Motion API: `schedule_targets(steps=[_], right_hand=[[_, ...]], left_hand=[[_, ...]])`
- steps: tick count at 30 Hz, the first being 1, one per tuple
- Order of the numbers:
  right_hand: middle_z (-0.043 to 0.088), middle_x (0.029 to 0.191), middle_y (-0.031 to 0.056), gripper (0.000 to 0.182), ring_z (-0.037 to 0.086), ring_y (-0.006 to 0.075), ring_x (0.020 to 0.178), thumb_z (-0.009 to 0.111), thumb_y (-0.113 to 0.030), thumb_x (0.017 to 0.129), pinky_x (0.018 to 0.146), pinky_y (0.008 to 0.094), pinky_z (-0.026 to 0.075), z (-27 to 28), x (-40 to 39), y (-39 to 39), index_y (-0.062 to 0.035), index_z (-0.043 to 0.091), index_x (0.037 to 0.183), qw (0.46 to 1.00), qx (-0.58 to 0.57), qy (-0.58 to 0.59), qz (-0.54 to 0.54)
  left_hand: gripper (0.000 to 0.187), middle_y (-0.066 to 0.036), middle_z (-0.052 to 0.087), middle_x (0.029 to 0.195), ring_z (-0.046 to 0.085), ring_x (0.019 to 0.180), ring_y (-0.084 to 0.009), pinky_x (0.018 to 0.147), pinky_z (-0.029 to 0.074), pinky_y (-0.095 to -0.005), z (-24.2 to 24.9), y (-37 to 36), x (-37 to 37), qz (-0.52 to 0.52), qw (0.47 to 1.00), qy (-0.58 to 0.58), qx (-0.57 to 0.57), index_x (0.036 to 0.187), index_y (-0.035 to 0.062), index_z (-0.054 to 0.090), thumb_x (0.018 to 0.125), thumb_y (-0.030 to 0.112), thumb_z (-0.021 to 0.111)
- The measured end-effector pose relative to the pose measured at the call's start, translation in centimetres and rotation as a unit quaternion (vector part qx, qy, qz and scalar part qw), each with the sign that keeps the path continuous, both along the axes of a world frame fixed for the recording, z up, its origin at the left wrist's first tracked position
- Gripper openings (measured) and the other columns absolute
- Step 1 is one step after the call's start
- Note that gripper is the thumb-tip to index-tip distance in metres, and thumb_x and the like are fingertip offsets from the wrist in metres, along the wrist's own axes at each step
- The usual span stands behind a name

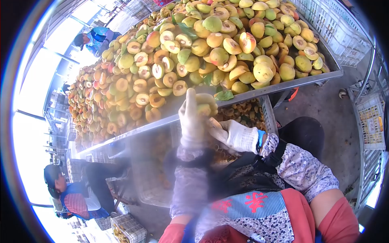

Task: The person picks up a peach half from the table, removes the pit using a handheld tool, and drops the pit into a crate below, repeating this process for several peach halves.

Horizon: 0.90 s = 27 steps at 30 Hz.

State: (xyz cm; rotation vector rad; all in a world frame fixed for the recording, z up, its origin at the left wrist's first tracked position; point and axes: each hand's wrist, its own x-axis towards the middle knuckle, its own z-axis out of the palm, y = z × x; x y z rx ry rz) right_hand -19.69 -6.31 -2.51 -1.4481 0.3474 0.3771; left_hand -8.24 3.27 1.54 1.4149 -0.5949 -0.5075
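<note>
My left hand (pixel 193 117), in a pale glove, is closed round a yellow-green peach (pixel 204 109) at the table's near edge, its index finger pointing up. My right hand (pixel 239 135), in a white knitted glove, is closed just beside it, fingertips near the peach. Whether it grips a small tool is hidden. A large heap of yellow, green and red-blushed peaches (pixel 214 38), many halved with the cut faces showing, covers the metal table (pixel 300 81) before me. A green leaf (pixel 224 95) lies by the rim.
Under the table edge, close to my lap, a crate (pixel 268 115) holds peach pieces. White plastic crates (pixel 330 30) are stacked on the right. One person (pixel 77 186) sits at the lower left; another person (pixel 95 40) is behind the heap. A crate (pixel 129 229) stands on the floor.
</note>
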Motion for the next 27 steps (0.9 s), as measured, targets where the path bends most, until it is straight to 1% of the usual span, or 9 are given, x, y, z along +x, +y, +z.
schedule_targets(steps=[3,5,8,13,17,19,23,24,27], right_hand=[[0.051,0.059,0.0013,0.055,0.048,0.0126,0.042,0.052,-0.062,0.095,0.038,0.0271,0.039,-3.2,0.5,0.4,-0.0079,0.058,0.085,0.917,-0.178,-0.345,-0.097],[0.046,0.057,-0.0016,0.056,0.041,0.0093,0.04,0.048,-0.063,0.097,0.036,0.0254,0.033,0.8,-0.9,0.1,-0.0091,0.056,0.082,0.998,0.029,-0.053,0.005],[0.055,0.064,0.0023,0.049,0.053,0.0165,0.051,0.048,-0.056,0.098,0.046,0.0322,0.044,1.7,-1.0,-1.3,-0.0087,0.061,0.094,0.969,0.223,0.085,0.063],[0.047,0.059,-0.0018,0.05,0.043,0.0124,0.041,0.048,-0.06,0.096,0.037,0.026,0.035,1.4,-0.8,-2.0,-0.0113,0.055,0.087,0.95,0.274,0.07,0.129],[0.059,0.066,0.0066,0.049,0.058,0.0201,0.053,0.049,-0.054,0.098,0.048,0.0332,0.046,0.7,-0.9,0.6,-0.0068,0.061,0.09,0.992,0.123,-0.011,0.03],[0.067,0.077,0.0169,0.047,0.066,0.0331,0.069,0.053,-0.05,0.096,0.064,0.0414,0.052,-2.6,-0.7,1.5,-0.0042,0.063,0.095,0.93,-0.161,-0.322,-0.069],[0.071,0.091,0.0202,0.039,0.068,0.0403,0.087,0.058,-0.043,0.094,0.078,0.0492,0.053,1.3,-1.2,-1.6,-0.0051,0.064,0.103,0.874,-0.46,-0.035,0.151],[0.071,0.092,0.0204,0.041,0.067,0.0405,0.089,0.057,-0.044,0.093,0.079,0.0502,0.053,0.6,-1.4,-1.9,-0.0051,0.065,0.103,0.868,-0.479,-0.023,0.126],[0.07,0.091,0.0221,0.043,0.067,0.0413,0.091,0.057,-0.046,0.093,0.08,0.0511,0.052,-1.0,-1.4,-2.4,-0.005,0.065,0.1,0.862,-0.505,-0.038,0.032]], left_hand=[[0.057,-0.014,0.063,0.073,0.06,0.062,-0.0217,0.06,0.052,-0.0325,-0.4,-0.3,-0.3,0.012,0.996,0.077,0.051,0.087,-0.0014,0.064,0.099,0.053,0.048],[0.044,-0.015,0.064,0.075,0.058,0.058,-0.0218,0.056,0.051,-0.0347,-1.0,-0.4,-0.4,0.048,0.994,0.096,-0.024,0.08,-0.0023,0.062,0.099,0.036,0.052],[0.042,-0.014,0.062,0.073,0.059,0.061,-0.0244,0.055,0.05,-0.0353,-0.9,-0.4,-0.9,-0.003,0.946,0.265,-0.189,0.077,0.001,0.06,0.099,0.035,0.052],[0.04,-0.008,0.055,0.074,0.057,0.063,-0.0212,0.05,0.047,-0.0326,-1.0,-0.3,-0.6,-0.057,0.967,0.212,-0.13,0.085,0.0131,0.055,0.097,0.051,0.054],[0.031,-0.003,0.053,0.077,0.055,0.066,-0.0185,0.05,0.045,-0.0299,-1.9,-0.5,0.5,-0.065,0.891,0.378,-0.243,0.084,0.0168,0.054,0.097,0.045,0.056],[0.027,-0.002,0.054,0.079,0.055,0.069,-0.0176,0.052,0.047,-0.0295,-1.7,0.0,1.2,-0.062,0.874,0.399,-0.269,0.084,0.0177,0.053,0.098,0.041,0.056],[0.027,-0.003,0.06,0.087,0.061,0.082,-0.0199,0.063,0.055,-0.0321,0.9,4.5,3.4,0.077,0.925,0.284,-0.239,0.085,0.016,0.055,0.098,0.04,0.058],[0.029,-0.006,0.064,0.092,0.064,0.086,-0.0204,0.065,0.057,-0.0316,2.4,6.2,3.1,0.226,0.938,0.221,-0.142,0.093,0.0128,0.06,0.097,0.042,0.058],[0.042,-0.008,0.066,0.091,0.066,0.079,-0.0173,0.066,0.056,-0.0297,2.4,14.9,6.0,0.197,0.969,-0.114,0.1,0.115,0.0062,0.066,0.096,0.042,0.058]])
